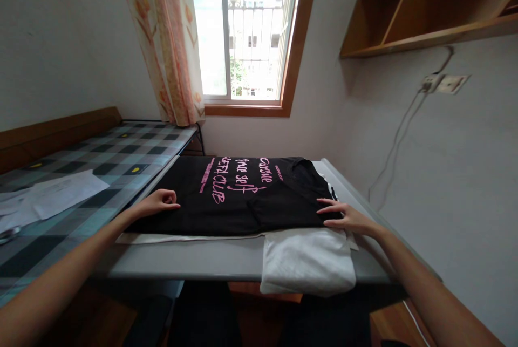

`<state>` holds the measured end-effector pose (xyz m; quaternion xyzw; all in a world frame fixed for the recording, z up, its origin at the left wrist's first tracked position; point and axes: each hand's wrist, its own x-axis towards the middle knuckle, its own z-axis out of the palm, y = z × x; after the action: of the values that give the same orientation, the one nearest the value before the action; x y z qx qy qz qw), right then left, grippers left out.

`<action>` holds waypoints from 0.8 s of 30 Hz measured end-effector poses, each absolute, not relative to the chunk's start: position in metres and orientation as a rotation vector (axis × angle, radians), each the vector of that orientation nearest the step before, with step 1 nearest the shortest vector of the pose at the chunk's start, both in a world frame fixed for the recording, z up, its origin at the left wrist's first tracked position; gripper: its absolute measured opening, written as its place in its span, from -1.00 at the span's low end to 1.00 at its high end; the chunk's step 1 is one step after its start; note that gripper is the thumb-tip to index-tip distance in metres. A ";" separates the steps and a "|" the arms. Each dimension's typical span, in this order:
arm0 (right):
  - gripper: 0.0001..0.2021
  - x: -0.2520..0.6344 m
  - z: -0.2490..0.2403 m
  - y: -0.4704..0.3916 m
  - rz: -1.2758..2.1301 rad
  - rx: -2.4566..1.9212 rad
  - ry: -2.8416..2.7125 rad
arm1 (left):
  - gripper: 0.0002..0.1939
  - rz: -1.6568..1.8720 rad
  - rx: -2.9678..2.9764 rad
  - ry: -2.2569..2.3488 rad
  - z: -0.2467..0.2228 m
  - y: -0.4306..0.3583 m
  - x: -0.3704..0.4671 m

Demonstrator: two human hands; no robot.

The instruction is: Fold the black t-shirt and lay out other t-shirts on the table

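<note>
A black T-shirt (pixel 226 217) with pink lettering lies spread out, its collar toward the right and one sleeve folded over its front. Beneath it lies a white shirt (pixel 307 260), whose sleeve hangs over the front edge of the grey table (pixel 190 260). At the shirt's hem end, my left hand (pixel 159 201) rests with the fingers curled in and the thumb stretched out; no cloth shows between them. My right hand (pixel 343 216) lies with fingers spread on the black fabric near the shoulder, its palm side hidden.
To the left is a bed with a checked cover (pixel 93 158), papers (pixel 60 196) lying on it. A flowered curtain (pixel 170 39) hangs beside the window (pixel 254 39). On the right wall are a wooden shelf (pixel 388 39) and a socket with dangling cables (pixel 431 83).
</note>
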<state>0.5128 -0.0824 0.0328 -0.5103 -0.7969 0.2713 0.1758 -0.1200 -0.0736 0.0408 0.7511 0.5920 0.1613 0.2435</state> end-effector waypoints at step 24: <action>-0.77 0.513 0.026 -0.093 0.503 -1.305 -1.986 | -0.49 -0.012 2.204 1.612 0.051 -0.138 -0.203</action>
<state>0.5128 -0.0928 0.0260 -0.5035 -0.7662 0.1941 0.3488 -0.2031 -0.1383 0.0509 0.7902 0.5779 -0.0044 0.2041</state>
